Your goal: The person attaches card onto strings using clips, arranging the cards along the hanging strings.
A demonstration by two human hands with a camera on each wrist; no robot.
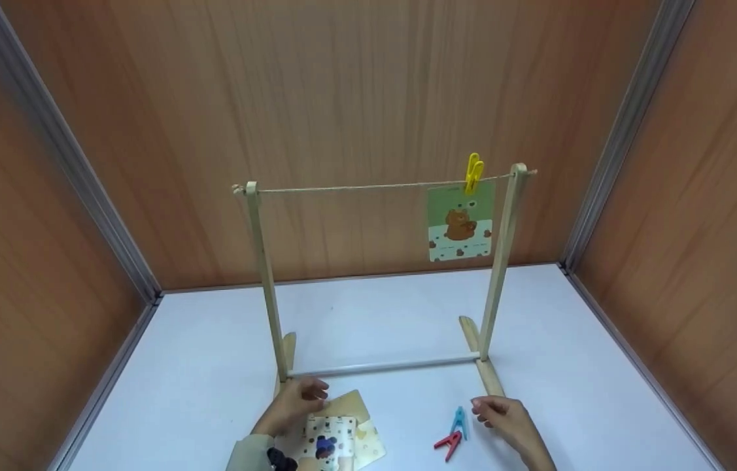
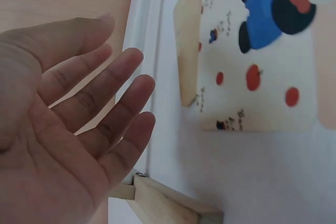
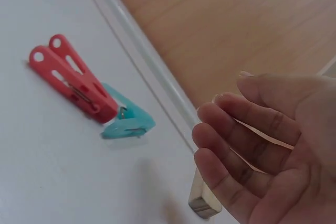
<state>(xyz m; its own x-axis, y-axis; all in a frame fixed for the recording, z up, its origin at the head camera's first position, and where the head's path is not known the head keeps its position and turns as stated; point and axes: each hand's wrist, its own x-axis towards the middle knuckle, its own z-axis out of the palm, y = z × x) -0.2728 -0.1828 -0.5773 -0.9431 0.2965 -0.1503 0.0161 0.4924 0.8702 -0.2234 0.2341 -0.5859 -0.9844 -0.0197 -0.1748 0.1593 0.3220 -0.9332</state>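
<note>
My left hand hovers beside a small pile of cards, its fingers relaxed and holding nothing. On top of the pile lies a white card with a blue-and-black figure; the left wrist view shows red apple-like spots on it. A tan card and a pale yellow card stick out beneath. My right hand is empty too, fingers loosely bent, just right of two clothespins. The blue clothespin touches the red clothespin on the white table.
A wooden frame with a left post, right post and white crossbar stands ahead. From its string hangs a green-and-white bear card, clipped by a yellow clothespin. Wood-grain panels surround the table.
</note>
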